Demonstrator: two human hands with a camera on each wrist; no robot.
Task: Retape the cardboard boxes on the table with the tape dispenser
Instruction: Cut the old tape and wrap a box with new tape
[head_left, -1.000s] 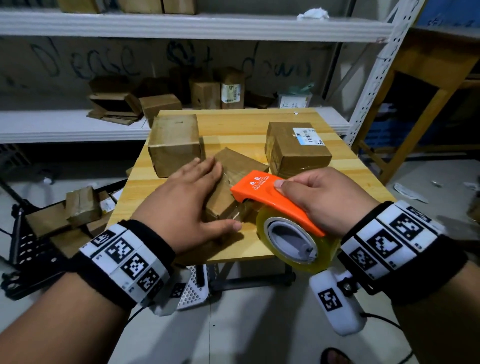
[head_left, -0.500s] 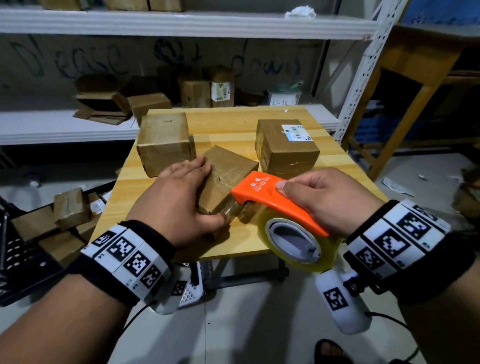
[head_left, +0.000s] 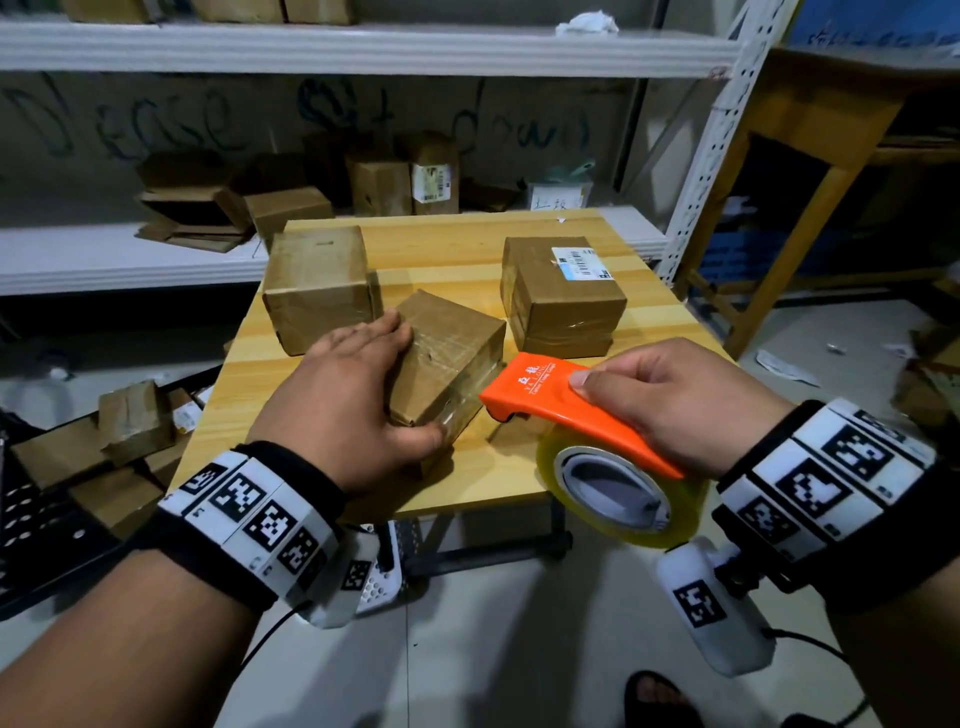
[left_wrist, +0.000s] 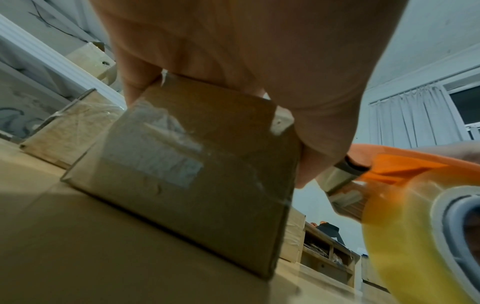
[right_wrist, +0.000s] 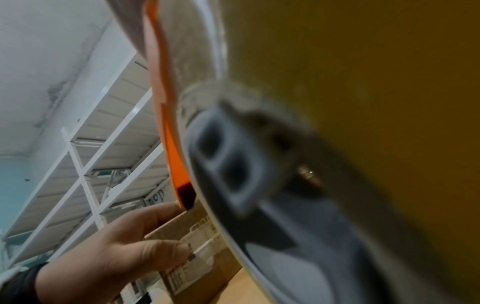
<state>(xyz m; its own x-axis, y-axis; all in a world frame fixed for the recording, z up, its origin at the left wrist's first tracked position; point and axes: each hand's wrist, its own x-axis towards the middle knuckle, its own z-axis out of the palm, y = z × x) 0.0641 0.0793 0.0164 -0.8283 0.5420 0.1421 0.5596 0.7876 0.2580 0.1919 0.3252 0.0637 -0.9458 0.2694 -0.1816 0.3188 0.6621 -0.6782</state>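
Observation:
Three brown cardboard boxes stand on the wooden table (head_left: 467, 244). My left hand (head_left: 384, 384) holds the middle box (head_left: 457, 343), fingers laid over its top and thumb on its near corner. The left wrist view shows that box (left_wrist: 197, 174) pinched between fingers and thumb (left_wrist: 324, 144). My right hand (head_left: 660, 400) grips the orange tape dispenser (head_left: 550, 389), thumb on top. Its nose sits just right of the box's shiny taped side. The yellowish tape roll (head_left: 618, 488) hangs over the table's near edge and fills the right wrist view (right_wrist: 337, 102).
A plain box (head_left: 319, 286) stands at the left and a box with a white label (head_left: 561, 296) at the right. White shelving (head_left: 130, 254) with more cartons lies behind. A black crate of boxes (head_left: 78, 467) sits on the floor to the left, and a wooden frame (head_left: 810, 171) to the right.
The dispenser has drawn back to the right, off the middle box's near side. My left hand has shifted on the box, and its thumb now clamps the near corner.

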